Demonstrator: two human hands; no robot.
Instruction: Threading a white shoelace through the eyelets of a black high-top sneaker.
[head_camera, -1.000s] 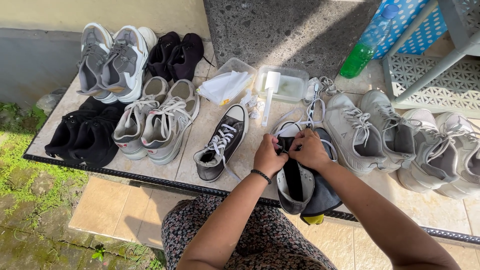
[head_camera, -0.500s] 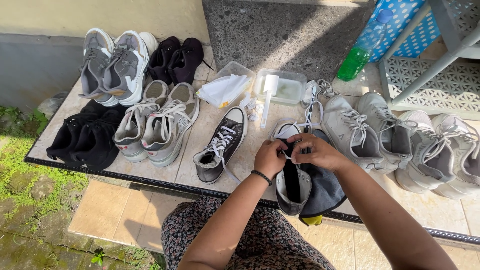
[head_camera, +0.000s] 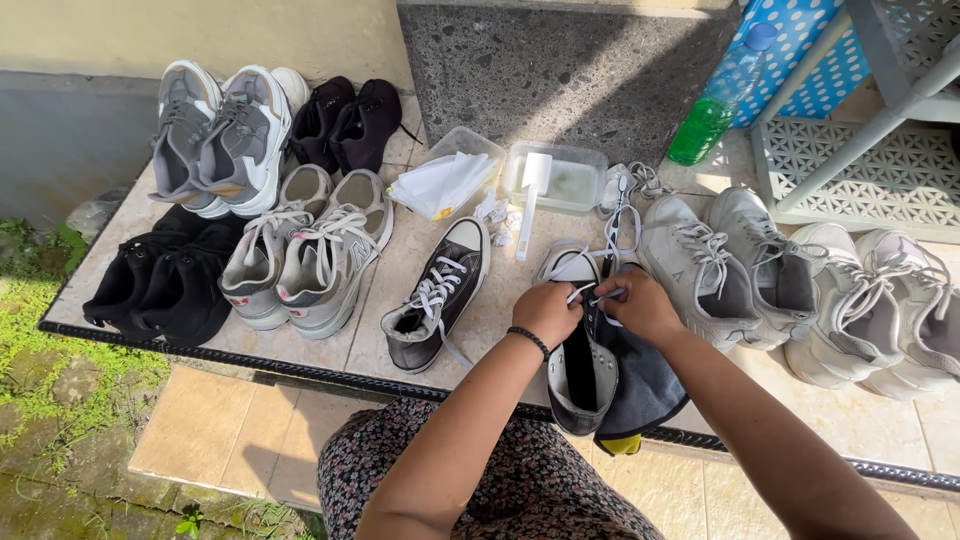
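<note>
Head view: black canvas sneaker (head_camera: 580, 375) lies on a dark cloth (head_camera: 640, 390) at the tiled ledge's (head_camera: 880, 425) near edge, its long axis running from heel near the person to toe away. Both hands sit over its eyelets: left hand (head_camera: 547, 312) and right hand (head_camera: 637, 304) each pinch the white lace (head_camera: 598, 292), equally close.

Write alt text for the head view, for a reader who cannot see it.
Both hands, left hand and right hand, work a white lace at the black canvas high-top sneaker lying on a dark grey cloth at the tiled ledge edge. Its matching black sneaker, grey, black and white pairs, two clear plastic tubs and a green bottle surround them.
</note>
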